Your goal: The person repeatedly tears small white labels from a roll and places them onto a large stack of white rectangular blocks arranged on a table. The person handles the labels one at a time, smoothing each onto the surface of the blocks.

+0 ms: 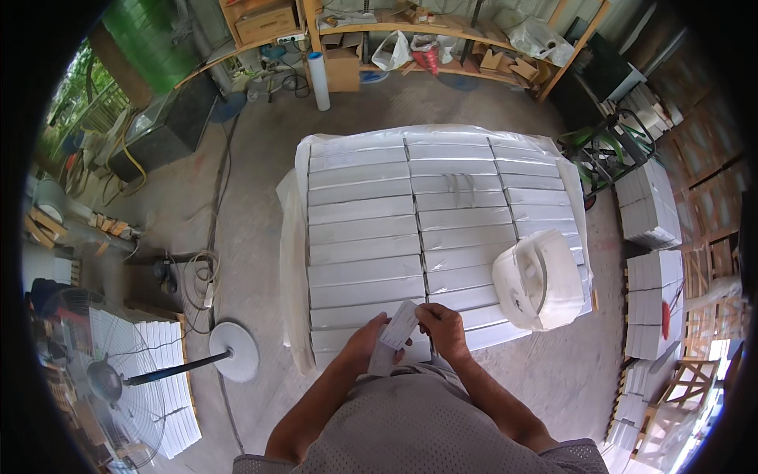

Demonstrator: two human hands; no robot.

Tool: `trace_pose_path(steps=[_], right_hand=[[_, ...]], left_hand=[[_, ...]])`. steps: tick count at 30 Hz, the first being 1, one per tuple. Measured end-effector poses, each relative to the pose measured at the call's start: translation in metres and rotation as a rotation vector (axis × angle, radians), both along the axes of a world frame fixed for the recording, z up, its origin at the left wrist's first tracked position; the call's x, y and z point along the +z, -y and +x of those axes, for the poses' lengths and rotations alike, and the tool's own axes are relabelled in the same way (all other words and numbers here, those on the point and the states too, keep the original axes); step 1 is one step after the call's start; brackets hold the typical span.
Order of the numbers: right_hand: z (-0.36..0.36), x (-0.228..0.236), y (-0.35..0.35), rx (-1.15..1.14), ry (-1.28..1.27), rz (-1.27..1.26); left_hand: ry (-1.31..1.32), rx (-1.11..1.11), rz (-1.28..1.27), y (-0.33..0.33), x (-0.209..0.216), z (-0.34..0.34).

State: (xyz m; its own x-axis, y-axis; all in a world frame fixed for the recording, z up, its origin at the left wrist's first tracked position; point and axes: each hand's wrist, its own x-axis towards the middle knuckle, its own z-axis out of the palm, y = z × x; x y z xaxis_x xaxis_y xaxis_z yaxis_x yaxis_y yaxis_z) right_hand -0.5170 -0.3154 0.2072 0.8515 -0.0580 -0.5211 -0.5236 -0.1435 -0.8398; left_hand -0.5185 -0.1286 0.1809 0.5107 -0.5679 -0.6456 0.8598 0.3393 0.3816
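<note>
One white label (401, 322) noted: left hand (365, 341) grips it, right hand (444, 326) pinches its edge, beside stacked boxes (365, 268).

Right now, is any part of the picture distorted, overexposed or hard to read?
In the head view, the wooden shelf bows; glare washes out patches by the lower right rim; print on the white slip is too small to read.

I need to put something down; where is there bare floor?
The floor looks bare between the box stack and the fan base, and in the strip between the stack and the shelves. Crowded: the far right, with box piles, and the far left, around the fan.
</note>
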Motion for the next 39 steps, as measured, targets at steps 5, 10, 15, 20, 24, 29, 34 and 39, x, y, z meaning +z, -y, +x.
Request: trace_pose_path(steps=[5, 10, 15, 20, 24, 29, 34, 39], right_hand=[[0.0, 0.006, 0.001, 0.008, -0.074, 0.166], [0.0, 0.013, -0.001, 0.016, -0.094, 0.293], [-0.004, 0.02, -0.007, 0.086, -0.028, 0.032], [-0.008, 0.021, -0.008, 0.193, 0.036, 0.014], [-0.005, 0.024, 0.002, 0.126, -0.092, 0.388], [-0.004, 0.019, 0.01, 0.122, -0.187, 0.572], [-0.001, 0.015, 0.008, 0.097, -0.249, 0.584], [-0.001, 0.015, 0.007, 0.083, -0.257, 0.595]], left_hand=[[-0.041, 0.05, 0.207, -0.004, 0.008, 0.001], [0.12, -0.033, 0.233, -0.012, -0.014, -0.001], [0.157, -0.024, 0.262, -0.01, 0.003, 0.001], [0.286, -0.1, 0.26, -0.007, 0.012, 0.001], [0.243, -0.056, 0.248, -0.012, 0.021, 0.002], [0.264, -0.089, 0.225, -0.014, 0.03, 0.003], [0.282, -0.119, 0.232, -0.016, 0.033, 0.005], [0.282, -0.128, 0.248, -0.016, 0.038, 0.006]])
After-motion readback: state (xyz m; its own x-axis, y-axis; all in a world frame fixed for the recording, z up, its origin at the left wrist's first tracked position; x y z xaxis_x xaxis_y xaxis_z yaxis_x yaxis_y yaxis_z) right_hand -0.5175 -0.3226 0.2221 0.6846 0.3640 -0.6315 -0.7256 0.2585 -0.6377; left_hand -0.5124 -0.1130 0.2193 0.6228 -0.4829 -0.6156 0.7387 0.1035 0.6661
